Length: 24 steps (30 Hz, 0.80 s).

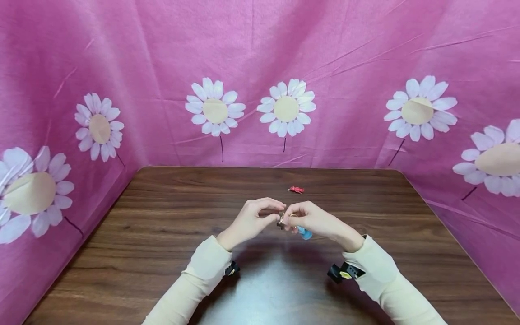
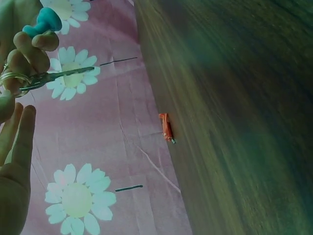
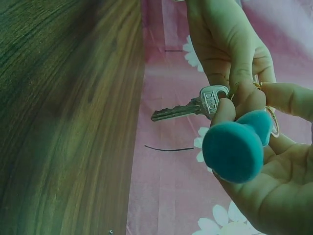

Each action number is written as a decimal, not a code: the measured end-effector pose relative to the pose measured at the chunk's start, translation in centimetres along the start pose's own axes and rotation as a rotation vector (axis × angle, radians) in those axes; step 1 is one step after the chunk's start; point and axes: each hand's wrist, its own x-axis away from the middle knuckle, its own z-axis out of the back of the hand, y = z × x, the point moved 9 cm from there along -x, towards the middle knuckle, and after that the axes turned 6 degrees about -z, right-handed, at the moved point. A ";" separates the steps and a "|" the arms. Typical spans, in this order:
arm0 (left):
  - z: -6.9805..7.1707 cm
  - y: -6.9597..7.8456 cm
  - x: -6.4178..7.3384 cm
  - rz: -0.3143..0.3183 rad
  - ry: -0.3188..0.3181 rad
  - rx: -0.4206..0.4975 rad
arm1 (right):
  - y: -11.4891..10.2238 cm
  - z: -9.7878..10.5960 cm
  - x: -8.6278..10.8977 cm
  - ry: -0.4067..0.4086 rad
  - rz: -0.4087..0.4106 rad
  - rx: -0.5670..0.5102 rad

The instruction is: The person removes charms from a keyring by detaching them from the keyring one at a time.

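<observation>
- My R hand [image 1: 318,221] has thumb & index finger pinching a thin gold key ring [image 3: 277,125]; its other fingers are curled in beneath.
- My L hand [image 1: 253,219] meets it from the other side: thumb & fingertips right up by the ring, fingers fairly straight. Can't tell if it's actually pinching anything.
- Silver key [image 3: 188,107] is between my 2 hands, its head close to the fingertips, toothed blade sticking out clear of them; some lettering on the head, too small to read for sure.
- Blue knob-shaped charm [image 3: 232,152] is at my R hand, up against the curled fingers; in the head view it pokes out below that hand. Can't see if/how it joins the ring.
- Both hands, w/ key, ring & charm, are up over the brown wood-grain table [image 1: 170,203], approx. mid-width.
- Small red charm [image 1: 296,190] lies on the table, beyond my hands & nr the far edge, w/ a small metal bit at one end.
- Cream sleeves [image 1: 207,262] on both arms, a black wrist strap [image 1: 355,271] on the R, dark gear at the L wrist too.
- Pink cloth [image 1: 162,40] all round the back & sides, w/ white daisies [image 1: 215,110], yellowish centres.
</observation>
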 end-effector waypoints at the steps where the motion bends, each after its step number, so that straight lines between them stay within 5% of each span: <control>1: -0.1 -0.4 0.0 0.002 -0.001 -0.004 | 0.0 0.0 0.0 -0.002 0.004 0.003; 4: -0.4 -1.9 0.1 -0.021 -0.006 -0.023 | 0.0 0.0 0.0 0.002 -0.020 -0.008; 7: -0.5 -1.7 0.2 -0.084 0.001 -0.043 | 0.4 0.3 0.1 0.014 -0.055 -0.022; 11: -0.4 -0.9 0.5 -0.216 0.021 -0.150 | 1.0 0.8 0.1 0.049 -0.101 -0.033; 17: -0.5 1.1 0.8 -0.423 0.047 -0.387 | 0.7 1.2 0.2 0.101 -0.047 0.032; 24: -0.2 2.1 1.2 -0.491 0.130 -0.575 | 0.5 1.7 0.1 0.192 -0.030 0.002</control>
